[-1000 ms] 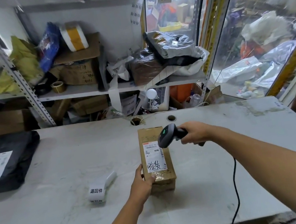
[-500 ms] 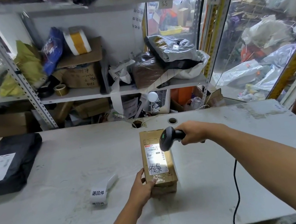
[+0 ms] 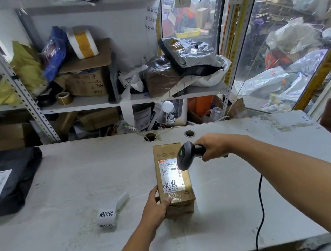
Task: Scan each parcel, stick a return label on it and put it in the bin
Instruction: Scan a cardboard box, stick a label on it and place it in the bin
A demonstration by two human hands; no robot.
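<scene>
Cardboard parcel (image 3: pixel 174 179) lies flat near the middle of the white table (image 3: pixel 61 185), long axis running near to far. White shipping label (image 3: pixel 171 175) faces up on its top, with black handwriting on the near part of the label. A bright patch of scanner light falls across the label.

Left hand (image 3: pixel 154 206) grasps the near-left corner of the parcel — thumb on the top face, the rest of the hand against the near-left side. Box rests on the table.

Right hand (image 3: pixel 212 147) is clenched around the handle of a black barcode scanner (image 3: pixel 186 155). Scanner head hangs just above the far-right part of the label, tilted down toward it; a green light shows on the head. Its black cable (image 3: pixel 261 214) drops from the right forearm side and runs off the near edge of the table.

Strip of white return labels (image 3: pixel 107 217), printed with black characters, lies on the table left of the parcel, apart from it — one end curls up toward the far side.

Black poly-bag parcel (image 3: pixel 6 181) with a white label sits at the far-left table edge. Metal shelving (image 3: pixel 34 111) crammed with boxes, bags and tape rolls stands behind the table. Two round cable holes in the tabletop lie just beyond the parcel.
</scene>
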